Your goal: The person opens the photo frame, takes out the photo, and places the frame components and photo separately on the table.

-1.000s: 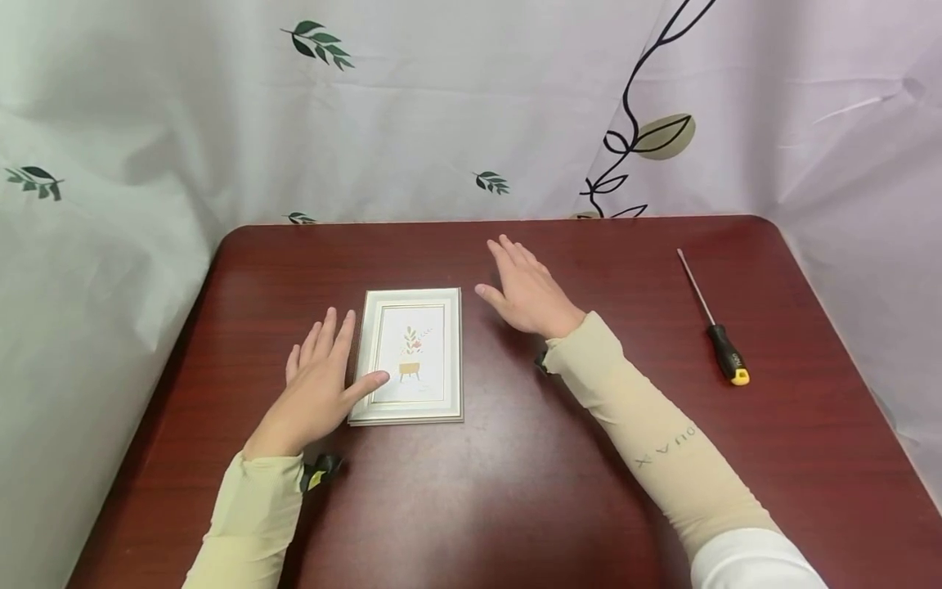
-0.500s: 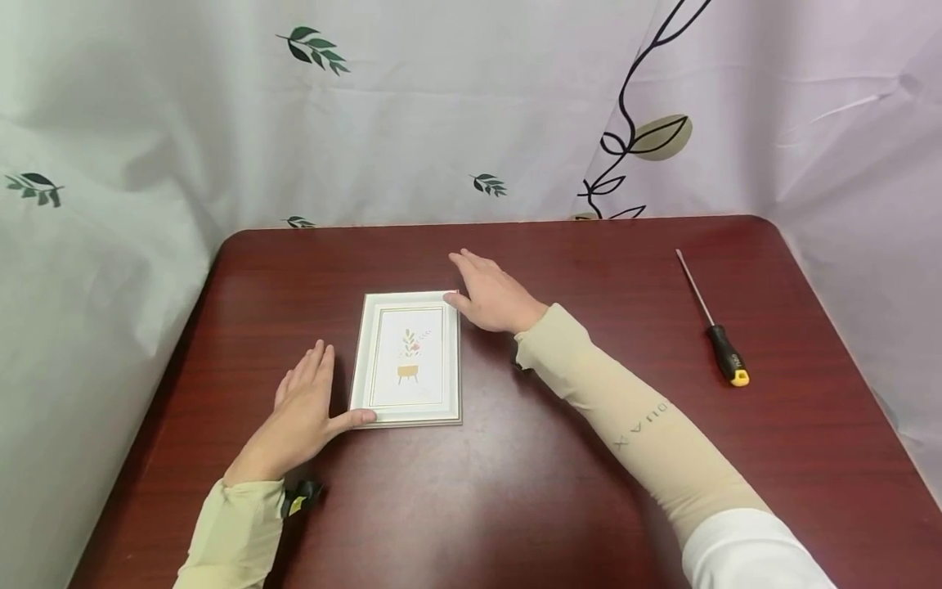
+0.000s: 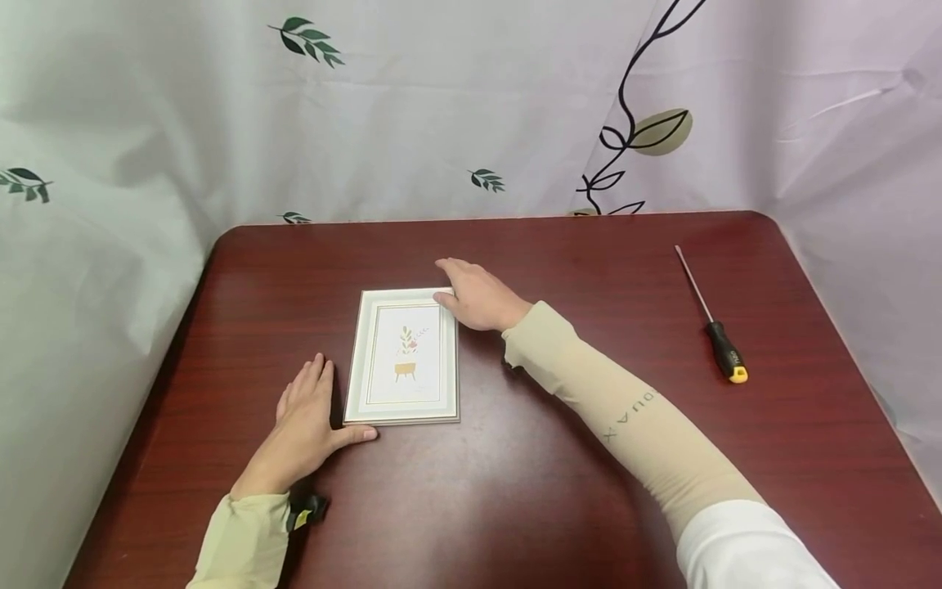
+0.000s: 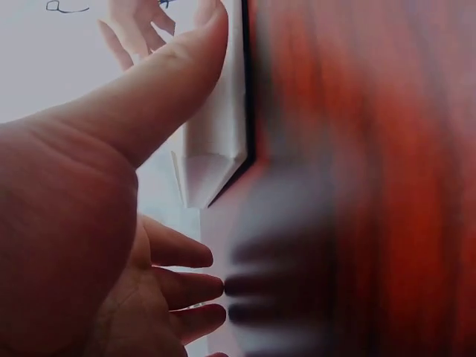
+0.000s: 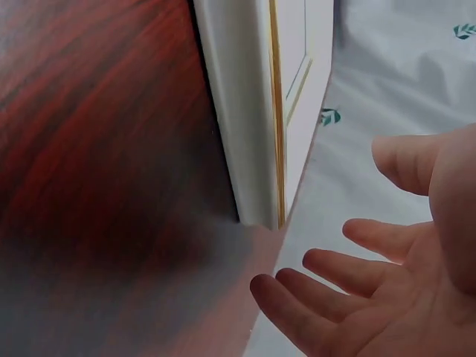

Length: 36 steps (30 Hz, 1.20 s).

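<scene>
We see, behind all else, a pale cloth (image 3: 412,106) printed with leaves, and before it the dark red tabletop (image 3: 559,483), which gives the objects a flat rest. Left of the tabletop's middle lies the frame (image 3: 404,393), flat and picture side up, its print upright for the person. We find it between the two hands, set at opposite corners, a placement that we judge suited to steadying or taking it from both sides. The left hand (image 3: 303,421) is spread wide by the near left corner, thumb stretched along the near edge; we cannot tell whether they touch. The right hand (image 3: 478,298) is also wide, thumb above the far right corner; neither holds anything. Well apart, at right, lies the screwdriver (image 3: 717,332), presumably there to leave both hands room.
</scene>
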### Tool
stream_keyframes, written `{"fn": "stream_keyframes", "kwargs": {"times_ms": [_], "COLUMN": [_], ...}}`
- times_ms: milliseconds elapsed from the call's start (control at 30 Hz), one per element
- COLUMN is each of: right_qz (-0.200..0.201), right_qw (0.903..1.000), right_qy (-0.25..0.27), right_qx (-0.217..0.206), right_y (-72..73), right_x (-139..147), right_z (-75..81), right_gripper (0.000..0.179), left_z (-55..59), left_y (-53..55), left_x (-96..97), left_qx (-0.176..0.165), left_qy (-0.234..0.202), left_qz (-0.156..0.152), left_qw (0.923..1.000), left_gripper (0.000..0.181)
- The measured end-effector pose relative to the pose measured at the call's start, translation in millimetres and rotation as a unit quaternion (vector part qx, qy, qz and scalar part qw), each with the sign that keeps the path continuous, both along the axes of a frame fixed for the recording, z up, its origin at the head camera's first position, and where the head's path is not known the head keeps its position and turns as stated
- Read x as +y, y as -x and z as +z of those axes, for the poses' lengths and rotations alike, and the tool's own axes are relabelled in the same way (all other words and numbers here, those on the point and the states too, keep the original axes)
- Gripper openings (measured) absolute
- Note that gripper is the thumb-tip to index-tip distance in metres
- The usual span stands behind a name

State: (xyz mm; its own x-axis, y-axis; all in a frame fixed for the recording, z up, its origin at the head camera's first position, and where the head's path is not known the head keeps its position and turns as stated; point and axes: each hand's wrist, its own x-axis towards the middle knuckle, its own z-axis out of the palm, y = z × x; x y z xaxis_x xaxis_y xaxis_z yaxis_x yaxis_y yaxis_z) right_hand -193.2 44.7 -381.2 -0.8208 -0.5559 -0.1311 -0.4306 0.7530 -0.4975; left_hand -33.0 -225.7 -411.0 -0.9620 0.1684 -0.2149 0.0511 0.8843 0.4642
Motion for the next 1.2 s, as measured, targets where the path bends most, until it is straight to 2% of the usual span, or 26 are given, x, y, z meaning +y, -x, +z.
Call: {"fn": "stream_keyframes", "kwargs": {"times_ms": [233,467,600,833,1200], "right_qz": [0.002,0.014,0.0,-0.032,-0.05], "right_qw": [0.9998,0.9999,0.9999,0.9995,0.9985], "right_qy": [0.016,0.0,-0.006,-0.001,0.023], "right_qx": [-0.007,0.004,0.015,-0.001,-0.002], "right_y": [-1.8,-4.8,-6.3,-11.8,-13.3], "right_x": [-5,-10,-10,-9,-9], "right_z": [-4.2,-7.9,-9.7,-18.4,-22.6], "right_gripper": [0.057,0.05,0.046,0.048,0.045], "left_z": [-1.4,-2.4,-2.9,-4.0,-2.1], "left_y": [-6.6,-9.5,-10.5,-13.7,-11.7], "left_x": [2.1,5.6,7.5,10.5,12.2], "left_qx": [0.022,0.036,0.045,0.056,0.069], "left_qy": [-0.004,-0.011,-0.009,-0.019,-0.01], "left_qz": [0.002,-0.002,-0.002,-0.003,-0.013], "left_qw": [0.9998,0.9993,0.999,0.9983,0.9975], "left_gripper": [0.113,0.103,0.098,0.089,0.088]}}
